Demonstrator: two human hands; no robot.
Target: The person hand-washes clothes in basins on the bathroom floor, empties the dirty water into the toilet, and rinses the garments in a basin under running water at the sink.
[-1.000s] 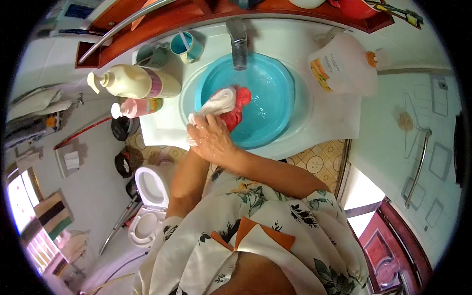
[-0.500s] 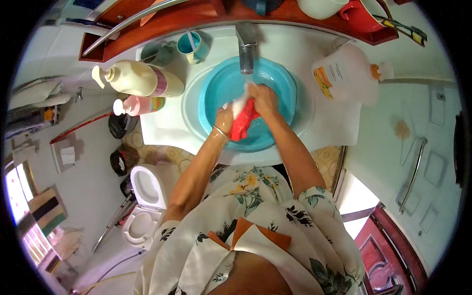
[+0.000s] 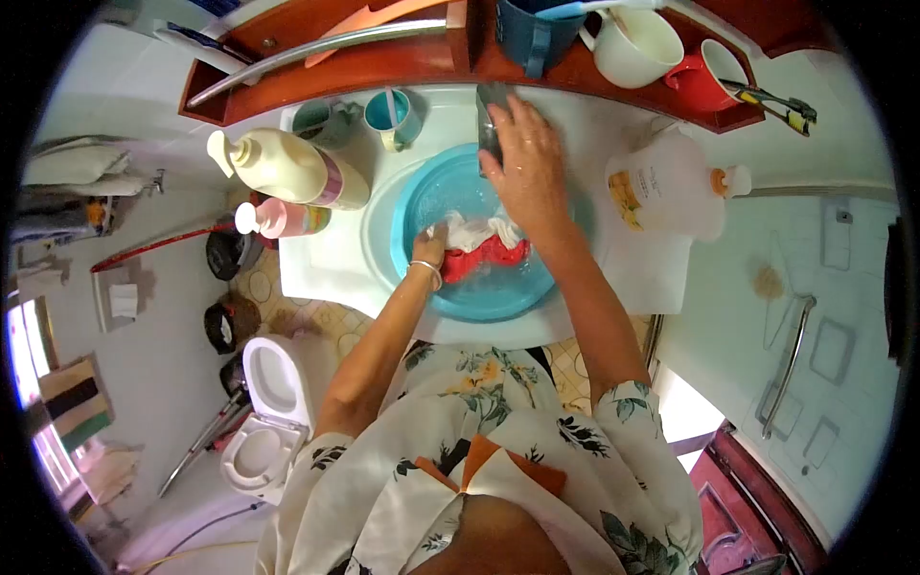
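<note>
A red and white cloth [image 3: 487,257] lies spread in the water of a blue basin [image 3: 402,216], which sits in the white sink [image 3: 372,222]. My left hand [image 3: 430,249], with a bracelet at the wrist, is closed on the cloth's left end at the basin's left side. Above the basin's far rim, my right hand [image 3: 527,158] rests against the metal faucet [image 3: 491,129] with its fingers stretched out and apart. Part of the faucet is hidden behind that hand.
Left of the basin stand a cream pump bottle [image 3: 287,168], a pink pump bottle [image 3: 280,219] and a teal cup [image 3: 392,120]. A large clear jug [image 3: 661,187] is on the right. A wooden shelf [image 3: 470,72] with mugs runs above the faucet.
My right hand has let go of the cloth and moved up to the faucet. The cloth, bunched up between both hands before, has dropped lower and spread out in the basin.
</note>
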